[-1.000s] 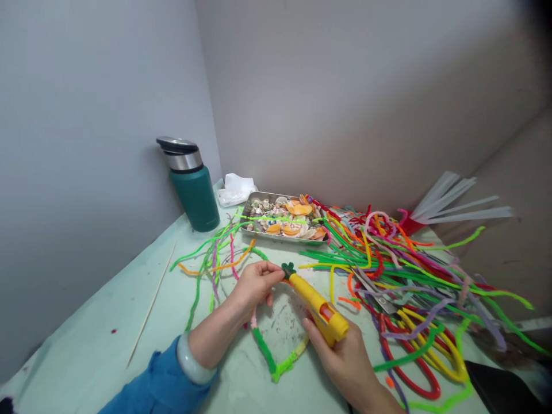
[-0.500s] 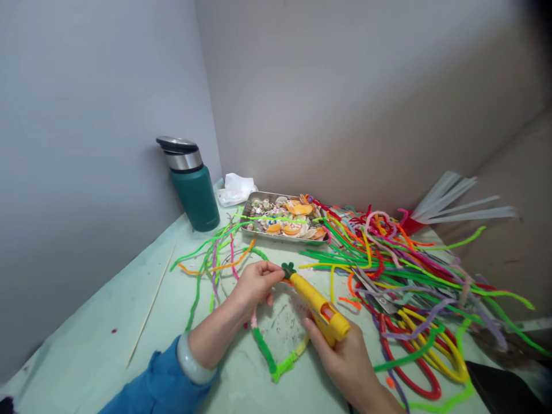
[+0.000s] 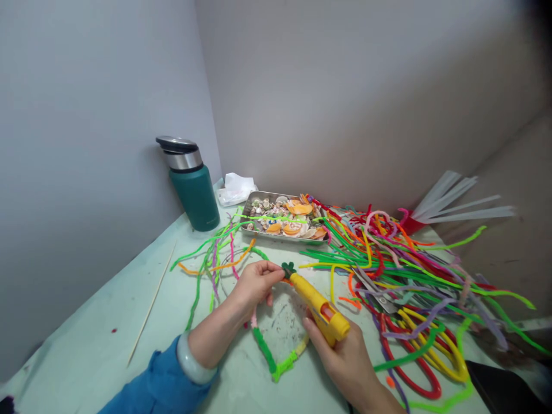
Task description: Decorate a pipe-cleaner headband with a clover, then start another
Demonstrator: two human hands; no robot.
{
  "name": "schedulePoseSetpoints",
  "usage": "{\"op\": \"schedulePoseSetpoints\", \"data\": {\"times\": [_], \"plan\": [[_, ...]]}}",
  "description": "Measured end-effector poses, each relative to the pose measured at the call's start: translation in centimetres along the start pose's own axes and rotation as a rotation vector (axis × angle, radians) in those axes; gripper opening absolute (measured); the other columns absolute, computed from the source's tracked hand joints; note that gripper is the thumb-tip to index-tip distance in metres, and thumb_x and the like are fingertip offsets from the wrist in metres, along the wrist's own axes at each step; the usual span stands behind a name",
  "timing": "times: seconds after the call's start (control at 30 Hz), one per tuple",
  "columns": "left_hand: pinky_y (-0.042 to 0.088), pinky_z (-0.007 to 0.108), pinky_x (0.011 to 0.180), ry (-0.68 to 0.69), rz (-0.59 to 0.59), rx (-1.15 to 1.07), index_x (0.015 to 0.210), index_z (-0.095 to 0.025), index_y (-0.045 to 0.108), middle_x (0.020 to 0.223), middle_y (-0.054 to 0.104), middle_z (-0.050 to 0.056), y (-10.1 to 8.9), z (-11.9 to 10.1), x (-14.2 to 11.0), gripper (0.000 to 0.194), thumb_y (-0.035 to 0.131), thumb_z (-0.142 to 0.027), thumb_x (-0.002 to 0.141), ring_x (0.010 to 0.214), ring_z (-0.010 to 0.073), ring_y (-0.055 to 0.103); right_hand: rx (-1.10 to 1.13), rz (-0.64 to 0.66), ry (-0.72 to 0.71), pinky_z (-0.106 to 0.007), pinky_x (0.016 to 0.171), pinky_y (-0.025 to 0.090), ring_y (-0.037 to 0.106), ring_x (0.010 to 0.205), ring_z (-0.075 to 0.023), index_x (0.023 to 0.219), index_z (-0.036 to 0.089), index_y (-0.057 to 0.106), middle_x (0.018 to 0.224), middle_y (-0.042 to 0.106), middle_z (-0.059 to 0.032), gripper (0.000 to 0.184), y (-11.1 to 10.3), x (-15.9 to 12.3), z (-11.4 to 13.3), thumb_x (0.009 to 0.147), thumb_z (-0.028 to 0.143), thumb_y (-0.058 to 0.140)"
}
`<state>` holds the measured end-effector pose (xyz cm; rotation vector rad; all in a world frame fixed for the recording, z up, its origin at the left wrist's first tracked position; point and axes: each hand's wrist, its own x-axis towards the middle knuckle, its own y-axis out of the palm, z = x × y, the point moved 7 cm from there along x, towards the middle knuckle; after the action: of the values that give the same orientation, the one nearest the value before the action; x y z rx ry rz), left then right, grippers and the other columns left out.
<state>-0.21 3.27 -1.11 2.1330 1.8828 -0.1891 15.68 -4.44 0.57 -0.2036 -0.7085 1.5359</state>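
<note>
My left hand (image 3: 257, 283) pinches a small dark green flower-like piece (image 3: 288, 269) between thumb and fingertips. Wrapped in my right hand (image 3: 345, 362) is a yellow hot glue gun (image 3: 321, 309), pointing up and to the left. Its nozzle end meets the green piece, or lies right beside it; I cannot tell which. Below and between my hands, a ring of pipe cleaners (image 3: 264, 349) in green, pink and yellow lies on the table, its upper part partly hidden by my left hand.
A metal tray of shells (image 3: 284, 236) stands at the back, near a teal bottle (image 3: 196, 198) and white tissues (image 3: 237, 187). Loose pipe cleaners (image 3: 414, 276) heap at right around scissors (image 3: 377, 290). Clear glue sticks (image 3: 448, 198) rise from a red holder. A thin wooden stick (image 3: 152, 305) lies left.
</note>
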Motion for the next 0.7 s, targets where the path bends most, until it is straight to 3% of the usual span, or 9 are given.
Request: {"op": "schedulePoseSetpoints", "data": {"times": [0.7], "plan": [[0.024, 0.015, 0.027, 0.000, 0.003, 0.017, 0.075, -0.013, 0.054, 0.060, 0.055, -0.005, 0.04, -0.02, 0.08, 0.023, 0.065, -0.032, 0.069, 0.026, 0.0004, 0.035, -0.008, 0.015, -0.013, -0.027, 0.066, 0.049, 0.063, 0.073, -0.0190, 0.088, 0.016, 0.060, 0.078, 0.065, -0.0054, 0.016, 0.03, 0.02, 0.13, 0.083, 0.030, 0.053]]}}
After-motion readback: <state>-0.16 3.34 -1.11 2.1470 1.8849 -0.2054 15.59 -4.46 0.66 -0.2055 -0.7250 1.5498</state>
